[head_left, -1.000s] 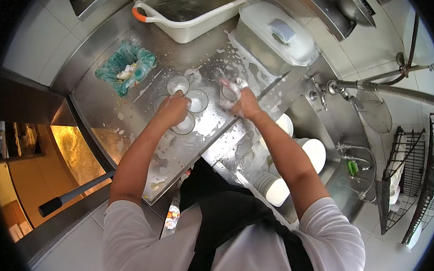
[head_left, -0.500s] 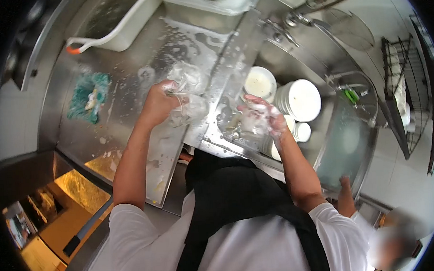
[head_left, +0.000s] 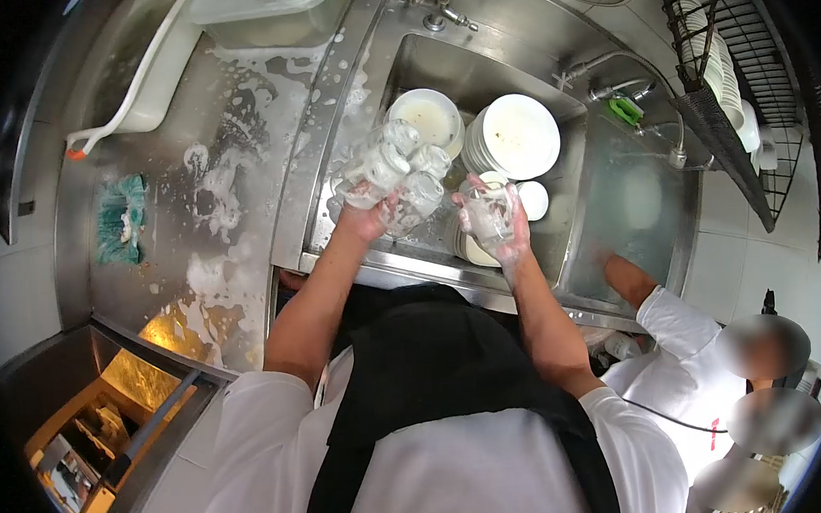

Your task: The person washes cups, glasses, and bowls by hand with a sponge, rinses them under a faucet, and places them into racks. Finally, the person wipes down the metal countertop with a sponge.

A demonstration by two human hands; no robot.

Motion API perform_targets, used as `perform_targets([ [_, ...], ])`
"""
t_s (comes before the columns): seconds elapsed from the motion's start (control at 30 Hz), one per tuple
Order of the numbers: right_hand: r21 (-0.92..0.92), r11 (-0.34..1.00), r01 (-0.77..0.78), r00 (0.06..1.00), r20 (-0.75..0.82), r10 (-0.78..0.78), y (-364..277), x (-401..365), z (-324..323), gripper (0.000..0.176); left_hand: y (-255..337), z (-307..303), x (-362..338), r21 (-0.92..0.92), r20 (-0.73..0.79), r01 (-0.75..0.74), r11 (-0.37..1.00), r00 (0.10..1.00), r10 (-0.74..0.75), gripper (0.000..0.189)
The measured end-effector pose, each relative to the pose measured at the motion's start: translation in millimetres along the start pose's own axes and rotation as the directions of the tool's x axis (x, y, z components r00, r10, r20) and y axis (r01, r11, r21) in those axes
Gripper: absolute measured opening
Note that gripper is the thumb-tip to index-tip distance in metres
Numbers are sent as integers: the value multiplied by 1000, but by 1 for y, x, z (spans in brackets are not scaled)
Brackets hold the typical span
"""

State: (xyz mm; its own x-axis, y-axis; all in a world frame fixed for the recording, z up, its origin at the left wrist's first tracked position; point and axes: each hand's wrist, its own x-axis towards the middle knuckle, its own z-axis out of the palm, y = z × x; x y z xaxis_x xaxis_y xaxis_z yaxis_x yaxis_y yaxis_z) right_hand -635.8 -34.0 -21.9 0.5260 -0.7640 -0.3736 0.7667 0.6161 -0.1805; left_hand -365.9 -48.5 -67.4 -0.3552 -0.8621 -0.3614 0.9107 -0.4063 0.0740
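Observation:
Several soapy clear glasses (head_left: 383,168) are bunched in my left hand (head_left: 367,217), over the near left part of the sink (head_left: 321,226). My right hand (head_left: 511,223), to the right of them, has its fingers wrapped round another foamy glass (head_left: 490,217). Beyond my hands, inside the sink, stand a white bowl (head_left: 426,116) with bits in it and a stack of white plates (head_left: 520,137). Smaller white dishes (head_left: 532,200) lie close to my right hand, which partly hides some of them.
Foam covers parts of the steel counter (head_left: 240,186) at left, with a green scrubbing cloth (head_left: 121,221) and a white tub (head_left: 155,84). A water-filled basin (head_left: 626,208) is at right, where a co-worker's arm (head_left: 630,280) reaches in. A wire rack (head_left: 753,62) hangs upper right.
My left hand has moved right from the counter to the sink with the glasses. The view has shifted, and more of the co-worker shows at the lower right.

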Motion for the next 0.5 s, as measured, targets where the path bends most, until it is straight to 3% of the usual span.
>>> perform_targets([
  [0.03,73,997,-31,999,13,30,-4,-3,-7,69,-4,3,-1,4,-19,-12,1000,1000,12,46],
  [0.17,22,993,-117,993,-16,118,-13,-13,-36,71,-5,6,-17,-1,-27,-41,999,999,41,44],
  [0.2,2,993,-116,983,-146,115,-11,-14,-34,70,3,-3,-21,49,90,-82,995,993,77,48],
  [0.23,7,991,-135,983,-125,134,-10,-14,-41,70,11,-13,-25,97,208,-128,987,972,105,52],
  [0.27,-51,979,-199,978,-76,195,-12,-13,-54,69,16,1,-37,112,205,-150,982,971,125,52],
  [0.3,-113,960,-256,967,-30,254,-12,-12,-63,69,20,26,-54,218,38,-255,942,967,253,47],
  [0.33,-170,938,-302,951,-126,283,-10,-10,-62,69,27,48,-67,335,-113,-335,881,914,391,43],
  [0.37,-171,935,-311,949,-102,297,-8,-9,-62,69,38,62,-75,351,-107,-353,867,905,412,43],
  [0.43,-248,888,-388,921,-134,365,-1,-4,-61,67,70,79,-95,751,-133,-309,583,794,593,35],
  [0.47,-236,880,-411,911,-150,385,2,-1,-56,61,93,60,-95,875,-135,-231,426,727,673,27],
  [0.5,-237,881,-409,912,-135,387,7,2,-48,61,109,63,-103,880,-125,-236,412,722,680,27],
])
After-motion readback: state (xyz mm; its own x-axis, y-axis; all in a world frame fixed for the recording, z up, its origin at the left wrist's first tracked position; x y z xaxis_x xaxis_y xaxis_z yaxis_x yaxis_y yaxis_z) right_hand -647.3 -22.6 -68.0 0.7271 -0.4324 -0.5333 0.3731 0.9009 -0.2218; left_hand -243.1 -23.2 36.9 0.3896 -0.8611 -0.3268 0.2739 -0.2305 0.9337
